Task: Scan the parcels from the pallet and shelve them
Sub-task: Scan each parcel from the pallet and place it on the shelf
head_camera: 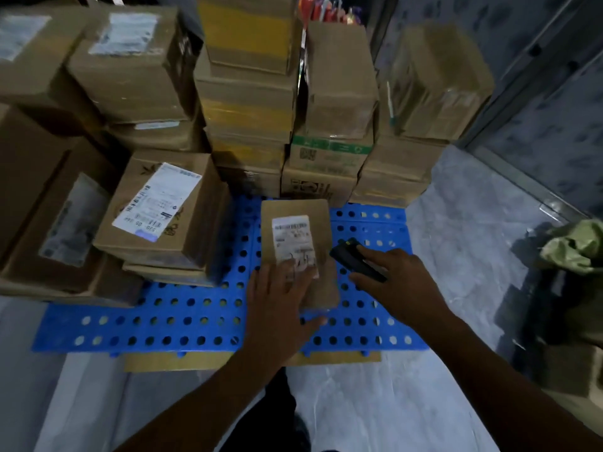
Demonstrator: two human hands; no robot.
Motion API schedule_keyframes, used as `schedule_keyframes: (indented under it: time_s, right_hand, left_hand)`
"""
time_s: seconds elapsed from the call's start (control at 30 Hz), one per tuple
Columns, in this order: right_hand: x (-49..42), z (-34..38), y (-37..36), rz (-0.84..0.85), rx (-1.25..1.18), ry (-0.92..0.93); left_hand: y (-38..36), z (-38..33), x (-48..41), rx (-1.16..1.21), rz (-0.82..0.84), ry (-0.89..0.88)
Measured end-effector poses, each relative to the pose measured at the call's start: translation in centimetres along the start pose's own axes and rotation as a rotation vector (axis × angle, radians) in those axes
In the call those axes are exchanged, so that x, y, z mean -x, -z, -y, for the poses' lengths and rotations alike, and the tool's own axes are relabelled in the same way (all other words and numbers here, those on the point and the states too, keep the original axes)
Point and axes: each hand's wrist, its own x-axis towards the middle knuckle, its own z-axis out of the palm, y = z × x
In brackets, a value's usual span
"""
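**A:** Head view: counts?

**B:** One flat brown cardboard parcel (298, 223) with one white label lies on one blue perforated plastic pallet (182, 318). More than a dozen taped brown cardboard boxes (248, 102) are stacked along its far and left sides. One black handheld scanner (357, 261).

**A:** Hands?

**B:** The left hand (277, 301), fingers straight and spread, presses flat on the parcel's near end. The right hand (396, 275) curls around the scanner just right of the parcel, forefinger along its top.

**A:** Edges, room?

**B:** The pallet's near strip shows rows of round holes. Grey floor (456, 256) borders its near and right edges, reaching a crumpled green bag (574, 246).
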Motion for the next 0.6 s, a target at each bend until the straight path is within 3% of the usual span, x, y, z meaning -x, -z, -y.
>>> schedule_keyframes:
  time_s: [0.1,0.17,0.23,0.37,0.5,0.6]
  right_hand:
    - [-1.2,-0.1,0.9,0.088,0.142,0.048]
    - [-1.8,0.3,2.0,0.174,0.371,0.081]
    - [-2.5,0.8,3.4,0.221,0.552,0.111]
    - [-3.6,1.9,6.0,0.209,0.738,0.211]
    - [-3.9,1.8,7.0,0.201,0.766,0.307]
    - [-3.8,-0.3,7.3,0.349,0.524,0.281]
  left_hand:
    - [-1.0,1.7,0.5,0.212,0.017,0.162]
    - [-1.8,2.4,0.7,0.361,0.183,0.248]
    - [-2.8,2.5,0.7,0.403,0.251,0.252]
    - [-3.6,2.4,0.0,0.395,0.227,0.235]
    - [-3.8,2.0,-0.1,0.404,0.207,0.216]
    - [-3.3,1.9,-0.2,0.478,0.210,0.221]
